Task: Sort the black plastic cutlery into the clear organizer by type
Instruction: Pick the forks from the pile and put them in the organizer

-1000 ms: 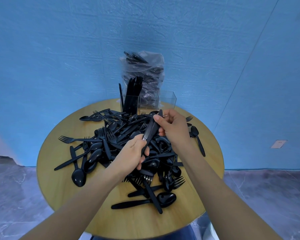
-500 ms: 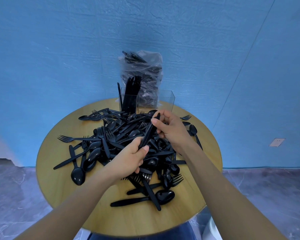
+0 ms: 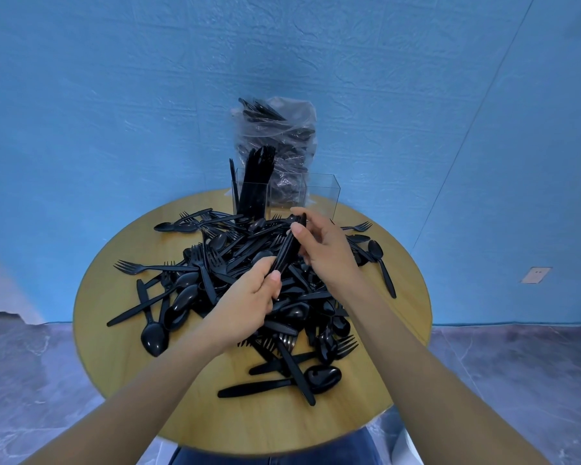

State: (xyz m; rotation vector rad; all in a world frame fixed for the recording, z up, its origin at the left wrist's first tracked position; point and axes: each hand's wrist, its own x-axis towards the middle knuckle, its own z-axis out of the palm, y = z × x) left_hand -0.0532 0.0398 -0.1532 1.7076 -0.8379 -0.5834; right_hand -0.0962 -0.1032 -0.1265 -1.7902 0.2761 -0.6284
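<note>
Black knife bundle (image 3: 287,248) held w/ 2 hands: left (image 3: 249,305), right (image 3: 322,250).

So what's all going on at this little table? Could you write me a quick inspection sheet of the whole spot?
Surface: round wooden table, most of its middle covered.
Job's things: loose pile of black forks, spoons and knives; clear organizer at the far edge, its left compartment packed with upright pieces, its right one looks empty.
Clutter: plastic bag of more cutlery behind the organizer.
Grips: left hand and right hand hold a bundle of black pieces between them, over the pile.
Cables: nothing seen.
Surroundings: blue wall, grey floor, small wall plate low on the right.
</note>
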